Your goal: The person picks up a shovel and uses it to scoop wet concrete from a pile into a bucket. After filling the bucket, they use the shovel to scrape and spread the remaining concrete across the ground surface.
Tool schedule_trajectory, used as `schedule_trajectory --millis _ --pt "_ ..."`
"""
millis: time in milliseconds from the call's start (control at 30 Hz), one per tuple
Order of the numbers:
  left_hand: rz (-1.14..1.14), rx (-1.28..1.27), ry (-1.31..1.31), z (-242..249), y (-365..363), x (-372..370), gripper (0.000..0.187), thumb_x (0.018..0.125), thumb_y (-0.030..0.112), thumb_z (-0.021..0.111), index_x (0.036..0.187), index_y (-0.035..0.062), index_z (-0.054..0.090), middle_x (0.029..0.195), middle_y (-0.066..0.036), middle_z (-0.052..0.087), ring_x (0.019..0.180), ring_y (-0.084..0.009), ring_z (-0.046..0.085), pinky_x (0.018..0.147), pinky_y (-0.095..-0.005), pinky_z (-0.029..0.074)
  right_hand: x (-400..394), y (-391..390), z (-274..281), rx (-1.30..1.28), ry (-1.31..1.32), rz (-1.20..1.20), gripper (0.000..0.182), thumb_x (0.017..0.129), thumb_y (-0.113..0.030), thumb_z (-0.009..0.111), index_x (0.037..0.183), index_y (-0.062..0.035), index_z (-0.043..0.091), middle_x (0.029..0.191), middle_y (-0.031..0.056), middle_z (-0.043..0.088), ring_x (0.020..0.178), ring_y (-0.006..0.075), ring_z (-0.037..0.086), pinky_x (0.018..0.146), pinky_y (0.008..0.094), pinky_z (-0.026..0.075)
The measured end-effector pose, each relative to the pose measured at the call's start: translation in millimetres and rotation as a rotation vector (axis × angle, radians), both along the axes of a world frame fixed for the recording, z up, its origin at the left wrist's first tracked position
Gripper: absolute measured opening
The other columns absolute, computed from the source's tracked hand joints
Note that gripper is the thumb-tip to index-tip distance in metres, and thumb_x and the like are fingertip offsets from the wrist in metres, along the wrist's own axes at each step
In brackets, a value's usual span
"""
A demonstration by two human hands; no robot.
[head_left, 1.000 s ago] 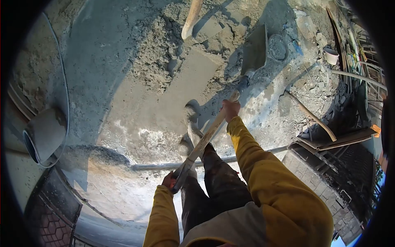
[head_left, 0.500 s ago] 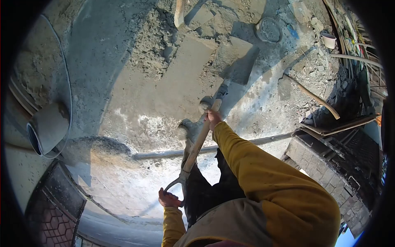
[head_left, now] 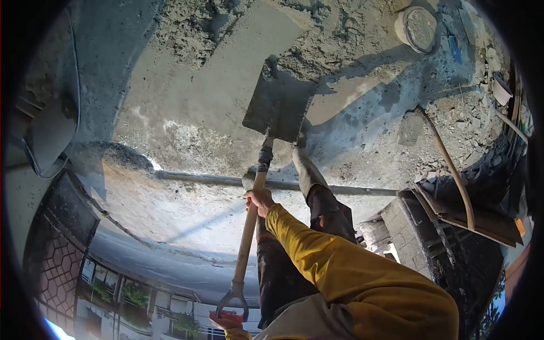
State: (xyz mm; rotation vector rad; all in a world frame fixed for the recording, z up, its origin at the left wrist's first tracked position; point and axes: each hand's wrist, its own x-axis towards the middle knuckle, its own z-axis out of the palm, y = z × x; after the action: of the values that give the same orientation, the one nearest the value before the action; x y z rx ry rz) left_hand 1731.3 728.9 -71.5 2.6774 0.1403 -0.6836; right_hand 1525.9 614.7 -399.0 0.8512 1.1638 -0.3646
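A shovel (head_left: 247,243) with a flat square blade and a wooden shaft slants up the middle of the head view. My right hand (head_left: 260,202) is wrapped round the lower part of the shaft, nearer the blade. At the bottom edge, my left hand (head_left: 225,322) grips the D-shaped handle end; part of this hand is hidden. The shovel blade (head_left: 281,102) is above my feet, its far edge at the pile of wet grey mortar (head_left: 334,42). Some mortar clings to the blade's far corner.
A bucket (head_left: 418,29) filled with grey material stands by the pile. On the right lie a wooden-handled tool (head_left: 450,164), rubble and a small white bucket (head_left: 501,89). A tipped bucket (head_left: 51,136) is at left. A pipe-like ridge (head_left: 209,179) crosses the ground near my feet.
My view has shifted and my feet have moved apart. The shovel has swung, its blade now left of where it was and its handle end lower. Both hands keep their hold.
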Motion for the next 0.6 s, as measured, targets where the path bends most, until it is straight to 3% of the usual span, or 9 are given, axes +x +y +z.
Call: schedule_trajectory --millis 33,167,300,533,600 --pt "-0.055 0.018 -0.065 -3.2 -9.8 -30.0 0.046 0.081 0.05 0.041 0.057 0.0117 0.039 0.042 -0.003 0.036 0.033 -0.0171 0.04 0.034 -0.0305 0.038 -34.7 -8.1 -9.3 -0.045 0.056 -0.025 0.01 0.076 -0.007 0.06 0.075 -0.0041 0.051 0.061 0.0056 0.047 0.052 0.0189 0.049 0.051 0.0381 0.044" --pt "-0.039 -0.149 0.229 -76.0 -69.6 -132.5 0.048 0.082 0.052 0.041 0.057 0.0107 0.04 0.045 -0.005 0.04 0.038 -0.0184 0.041 0.039 -0.0298 0.039 -156.0 -63.2 -64.8 -0.183 0.285 -0.07 0.011 0.074 -0.006 0.06 0.073 -0.0053 0.05 0.06 0.004 0.044 0.05 0.0175 0.046 0.05 0.0366 0.042" --pt "0.058 -0.28 0.403 -133.9 -50.9 -170.8 0.043 0.083 0.047 0.043 0.062 0.0104 0.037 0.045 -0.004 0.036 0.038 -0.0168 0.038 0.038 -0.0293 0.036 -223.8 -85.6 -79.5 -0.197 0.48 -0.051 0.012 0.073 -0.004 0.06 0.071 -0.0064 0.048 0.058 0.0023 0.041 0.048 0.0162 0.043 0.049 0.035 0.039" --pt "0.439 -0.122 0.851 -166.6 -27.0 -202.6 0.046 0.082 0.055 0.047 0.069 0.0113 0.041 0.046 -0.002 0.034 0.039 -0.0166 0.035 0.039 -0.0316 0.033 -301.4 -76.0 -39.9 -0.35 0.917 0.23 0.017 0.073 -0.01 0.066 0.072 -0.0043 0.05 0.06 0.0039 0.047 0.05 0.0159 0.048 0.049 0.0307 0.042" --pt "0.552 -0.076 1.112 -184.3 -31.1 -203.9 0.044 0.082 0.054 0.047 0.076 0.0108 0.045 0.049 0.0 0.035 0.041 -0.0168 0.037 0.045 -0.0308 0.035 -317.9 -87.2 -7.4 -0.422 1.1 0.091 0.016 0.07 -0.008 0.067 0.072 -0.0016 0.053 0.06 0.0049 0.052 0.048 0.0164 0.05 0.046 0.0309 0.043"
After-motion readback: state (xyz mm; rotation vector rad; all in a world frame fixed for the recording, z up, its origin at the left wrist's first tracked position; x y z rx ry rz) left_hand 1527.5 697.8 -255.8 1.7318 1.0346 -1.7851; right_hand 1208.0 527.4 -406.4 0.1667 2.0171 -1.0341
